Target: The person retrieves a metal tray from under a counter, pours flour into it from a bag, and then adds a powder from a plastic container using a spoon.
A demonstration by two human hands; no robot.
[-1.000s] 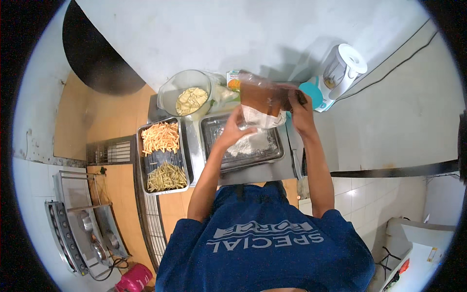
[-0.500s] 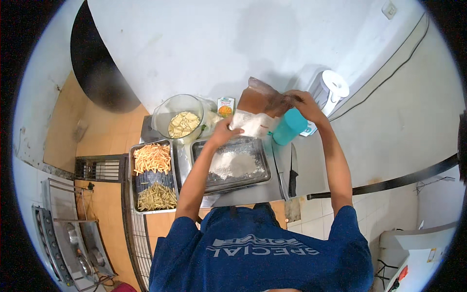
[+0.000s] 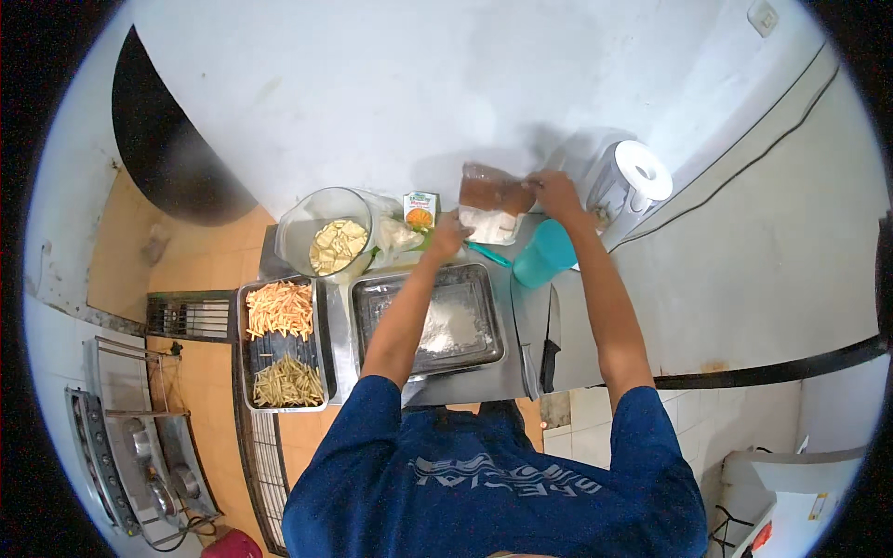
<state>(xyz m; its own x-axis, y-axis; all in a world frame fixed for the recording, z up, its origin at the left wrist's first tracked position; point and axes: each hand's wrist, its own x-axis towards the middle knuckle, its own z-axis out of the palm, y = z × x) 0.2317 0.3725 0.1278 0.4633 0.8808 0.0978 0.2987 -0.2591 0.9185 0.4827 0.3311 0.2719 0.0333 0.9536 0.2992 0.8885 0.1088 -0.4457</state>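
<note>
Near the wall, both hands grip a brown and white bag [image 3: 491, 193], clear at its top, with white stuff in its lower part. My left hand [image 3: 449, 232] is closed on its lower left side. At its upper right edge, my right hand [image 3: 555, 191] pinches it. Close in front of me, a metal tray [image 3: 366, 302] holds white powder [image 3: 448, 323], partly behind my left forearm. A teal cup [image 3: 545, 254] lies tilted beside my right forearm, and a thin teal utensil [image 3: 489, 254] lies below the bag.
Left stand a glass bowl of pale cut pieces [image 3: 339, 246] and a tray [image 3: 326, 367] with orange and pale green strips. A small carton [image 3: 420, 211] stands by the wall. Two knives [image 3: 549, 363] lie right of the powder tray. A white pitcher [image 3: 640, 177] stands behind.
The bag has come down from above the powder tray to the counter by the wall, more upright. Both hands have moved with it, keeping their hold.
</note>
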